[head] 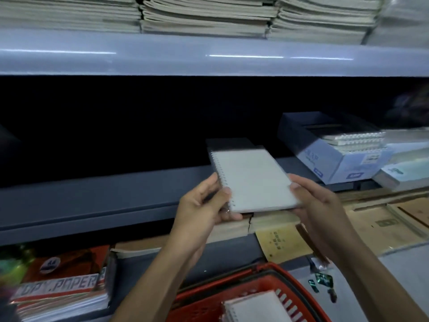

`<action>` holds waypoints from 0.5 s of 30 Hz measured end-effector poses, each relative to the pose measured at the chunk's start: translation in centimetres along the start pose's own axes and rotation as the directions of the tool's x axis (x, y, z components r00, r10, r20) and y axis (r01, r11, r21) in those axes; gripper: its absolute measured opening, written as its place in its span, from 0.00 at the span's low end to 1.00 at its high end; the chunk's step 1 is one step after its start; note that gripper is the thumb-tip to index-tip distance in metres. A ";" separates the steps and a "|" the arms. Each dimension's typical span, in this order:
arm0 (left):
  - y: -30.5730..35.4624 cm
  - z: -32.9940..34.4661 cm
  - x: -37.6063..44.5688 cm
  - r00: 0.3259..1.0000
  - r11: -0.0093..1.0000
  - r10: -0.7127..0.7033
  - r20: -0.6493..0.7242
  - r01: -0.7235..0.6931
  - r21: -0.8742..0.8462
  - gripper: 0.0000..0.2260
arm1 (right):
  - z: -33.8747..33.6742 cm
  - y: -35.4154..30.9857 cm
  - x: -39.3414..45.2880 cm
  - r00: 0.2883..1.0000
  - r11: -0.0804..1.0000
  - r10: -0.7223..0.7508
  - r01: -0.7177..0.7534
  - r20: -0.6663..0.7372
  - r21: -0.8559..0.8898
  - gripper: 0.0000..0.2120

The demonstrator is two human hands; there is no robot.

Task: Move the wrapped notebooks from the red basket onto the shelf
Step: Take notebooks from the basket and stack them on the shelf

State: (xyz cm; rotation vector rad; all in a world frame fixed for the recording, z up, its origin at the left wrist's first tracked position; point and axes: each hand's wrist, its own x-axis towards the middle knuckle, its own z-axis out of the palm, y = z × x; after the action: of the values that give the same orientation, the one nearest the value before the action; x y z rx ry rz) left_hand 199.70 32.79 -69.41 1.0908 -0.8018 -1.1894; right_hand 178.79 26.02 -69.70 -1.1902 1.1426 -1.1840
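Note:
A white spiral-bound wrapped notebook (253,177) is held at the front edge of the grey shelf (116,189), its far end reaching into the dark shelf space. My left hand (204,203) grips its near-left corner by the spiral binding. My right hand (318,201) grips its near-right corner. Under it lies something dark, partly hidden. The red basket (209,296) sits at the bottom centre, with another wrapped white spiral notebook (257,307) inside.
A blue-white box (334,159) of spiral notebooks stands on the shelf to the right. Stacks of paper (197,17) fill the shelf above. Copy-paper reams (62,287) lie at lower left, brown notebooks (383,221) at right.

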 end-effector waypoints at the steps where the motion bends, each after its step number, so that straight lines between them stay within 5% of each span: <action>1: 0.4 0.1 0.9 1.000 0.999 -0.005 0.029 0.003 0.052 0.28 | 0.2 -0.2 1.4 1.000 1.000 -0.010 0.009 -0.015 -0.021 0.10; 6: 1.5 0.0 5.0 0.996 0.968 -0.012 0.091 -0.012 0.249 0.33 | 1.3 -0.7 7.2 0.997 0.956 -0.081 0.074 -0.011 -0.283 0.10; 11: 1.3 0.2 7.3 0.997 0.862 0.064 -0.039 -0.035 0.506 0.32 | 1.8 -0.1 9.8 0.991 0.860 -0.112 0.133 0.073 -0.492 0.09; 15: -0.2 -0.4 7.3 0.990 0.778 0.127 -0.056 -0.065 0.624 0.31 | 0.4 1.0 9.2 0.989 0.840 -0.101 0.143 0.107 -0.523 0.18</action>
State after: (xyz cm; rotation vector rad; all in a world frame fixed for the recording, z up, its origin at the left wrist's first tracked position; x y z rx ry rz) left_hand 201.67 25.77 -70.15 1.6113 -1.2080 -0.7796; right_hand 179.69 16.82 -70.74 -1.7354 1.4037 -0.9253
